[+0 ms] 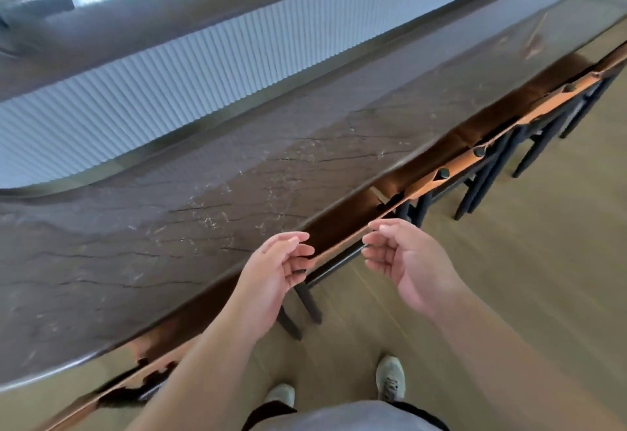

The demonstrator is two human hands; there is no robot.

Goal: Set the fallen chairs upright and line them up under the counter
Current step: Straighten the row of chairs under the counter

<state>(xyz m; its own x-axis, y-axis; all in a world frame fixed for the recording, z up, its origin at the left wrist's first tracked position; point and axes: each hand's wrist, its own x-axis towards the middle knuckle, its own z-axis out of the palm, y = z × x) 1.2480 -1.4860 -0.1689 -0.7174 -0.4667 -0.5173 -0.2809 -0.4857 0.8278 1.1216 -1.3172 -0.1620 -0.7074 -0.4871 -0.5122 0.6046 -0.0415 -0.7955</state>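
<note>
Looking down from head height, a person stands at a long dark stone counter (pixel 203 213) that runs from near left to far right, with a white ribbed panel (pixel 190 84) beyond it. At the near left, a chair (pixel 112 393) with a tan leather back is tucked under the counter edge, partly hidden by the forearm. The left hand (pixel 278 267) hovers with loosely curled fingers and holds nothing, though its fingertips (pixel 298 266) may just brush the leather; motion blur makes that hard to tell. Directly ahead, between the hands, stands the middle chair (pixel 339 247), upright, its tan back strip close against the counter and its black legs on the pale wood floor (pixel 509 261). The right hand (pixel 400 254) is likewise relaxed and empty, just beside that back strip. Farther right, three more chairs (pixel 481 155) stand in a row under the counter.

The frame looks like stiff dark wood or metal, probably moderately heavy, while the leather back is soft and would flex. A firm hold belongs on the rigid top rail or uprights, not the leather alone.
</note>
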